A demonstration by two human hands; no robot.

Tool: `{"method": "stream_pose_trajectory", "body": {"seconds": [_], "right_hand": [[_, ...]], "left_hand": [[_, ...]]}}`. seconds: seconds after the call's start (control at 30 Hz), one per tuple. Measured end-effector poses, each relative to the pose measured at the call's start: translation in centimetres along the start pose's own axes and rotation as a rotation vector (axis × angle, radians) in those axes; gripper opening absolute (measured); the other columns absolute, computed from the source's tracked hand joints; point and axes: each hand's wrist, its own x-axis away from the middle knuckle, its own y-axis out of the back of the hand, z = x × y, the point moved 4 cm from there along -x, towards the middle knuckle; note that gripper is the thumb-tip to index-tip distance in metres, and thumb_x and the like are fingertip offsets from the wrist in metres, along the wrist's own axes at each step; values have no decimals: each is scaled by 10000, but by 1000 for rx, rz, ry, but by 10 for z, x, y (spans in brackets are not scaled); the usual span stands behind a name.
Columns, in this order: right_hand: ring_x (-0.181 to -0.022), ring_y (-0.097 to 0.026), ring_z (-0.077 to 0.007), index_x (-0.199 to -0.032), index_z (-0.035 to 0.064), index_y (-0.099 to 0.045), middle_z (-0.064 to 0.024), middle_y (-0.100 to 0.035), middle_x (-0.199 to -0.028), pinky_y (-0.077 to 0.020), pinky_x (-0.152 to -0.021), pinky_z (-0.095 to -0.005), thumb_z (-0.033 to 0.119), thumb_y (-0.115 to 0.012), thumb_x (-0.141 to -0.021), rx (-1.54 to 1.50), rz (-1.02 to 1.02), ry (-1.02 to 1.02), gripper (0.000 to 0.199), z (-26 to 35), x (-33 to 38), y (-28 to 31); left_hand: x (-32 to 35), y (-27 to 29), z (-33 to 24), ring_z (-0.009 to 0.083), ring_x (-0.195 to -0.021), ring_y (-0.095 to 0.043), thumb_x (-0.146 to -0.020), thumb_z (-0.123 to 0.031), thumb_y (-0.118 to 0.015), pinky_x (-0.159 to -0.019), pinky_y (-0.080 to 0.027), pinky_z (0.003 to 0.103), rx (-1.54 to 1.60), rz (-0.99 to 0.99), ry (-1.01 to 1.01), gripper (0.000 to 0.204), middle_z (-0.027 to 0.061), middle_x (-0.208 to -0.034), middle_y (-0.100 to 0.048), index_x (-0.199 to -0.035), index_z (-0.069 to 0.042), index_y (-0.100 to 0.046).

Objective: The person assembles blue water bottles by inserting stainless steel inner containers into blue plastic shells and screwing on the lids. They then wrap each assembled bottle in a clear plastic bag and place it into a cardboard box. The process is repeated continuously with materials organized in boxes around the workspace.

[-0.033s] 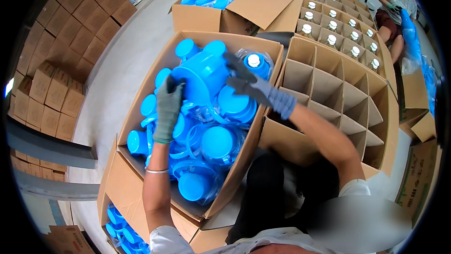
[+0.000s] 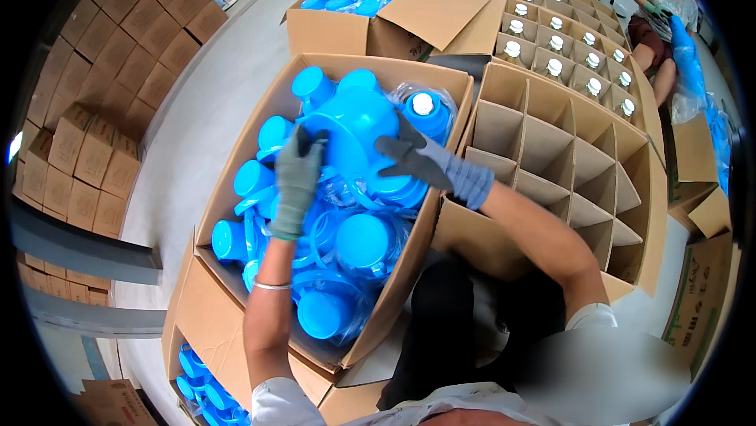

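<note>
From the head camera, both hands wear grey gloves and grip one blue plastic jug (image 2: 352,123) that sits at the top of a heap of like jugs in an open cardboard box (image 2: 236,182). The left hand (image 2: 299,178) has its fingers curled against the jug's left side, with a thin bracelet (image 2: 272,286) on the wrist below it. The right hand (image 2: 417,157) presses flat on the jug's right side, thumb and fingers spread around the curve. The jug lies tilted between the two palms, touching the other blue jugs (image 2: 346,268) beneath, many of them wrapped in clear plastic bags. Just to the right of the right hand stands a box with cardboard dividers (image 2: 567,150), its near cells bare. Beyond the hands, a further divided box holds bottles with white caps (image 2: 555,44), and another open box (image 2: 417,1) is filled with blue jugs. Well to the left of the left hand, sealed cartons (image 2: 87,142) are stacked on the floor. Far right, another person (image 2: 657,9) sits beside blue wares.
</note>
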Motion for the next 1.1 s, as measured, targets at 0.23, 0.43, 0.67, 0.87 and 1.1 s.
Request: {"method": "stream_pose_trajectory", "body": {"seconds": [0.23, 0.43, 0.67, 0.87, 1.1], "right_hand": [[-1167, -511, -365, -1337, 188, -496, -197, -393, -1401, -452, -927, -459, 385, -733, -764, 991, -552, 259, 651, 38, -8, 124], [-1229, -454, -381, -1304, 220, -530, -147, -444, -1390, -373, -1022, -486, 366, -613, -858, 1373, -199, 110, 477, -27, -7, 147], [-1286, -384, -394, -1363, 118, -472, -204, -435, -1380, -310, -1073, -490, 377, -720, -766, 1326, -573, -107, 696, 35, 272, 171], [-1351, -261, -441, -1492, 138, -235, -215, -270, -1494, -249, -1070, -568, 531, -748, -679, 1417, -1039, -988, 1038, 37, 502, 281], [-1372, -260, -421, -1352, 69, -434, -226, -339, -1454, -249, -1054, -634, 715, -647, -667, 1300, -795, -956, 966, 45, 436, 353]], "left_hand": [[14, -100, -54, 366, -1110, -575, -881, -179, -645, -920, -473, 402, -269, 241, -204, 577, 242, -1240, -557, -1369, 16, -407], [114, -167, -108, 398, -1326, -347, -796, -317, -694, -1099, -246, 547, -283, 724, -485, 680, 211, -1378, -424, -1361, -40, -436], [152, -236, -79, 327, -1161, -480, -656, -321, -787, -1065, -286, 547, -474, 974, -772, 850, 150, -1233, -520, -1383, -92, -412], [136, -267, -89, 365, -910, -624, -822, -554, -593, -813, -475, 467, -449, 1200, -539, 500, 173, -951, -662, -924, -69, -662], [130, -286, -76, 408, -875, -629, -890, -564, -509, -776, -476, 483, -295, 1092, -313, 575, 236, -886, -665, -874, -14, -673]]}}
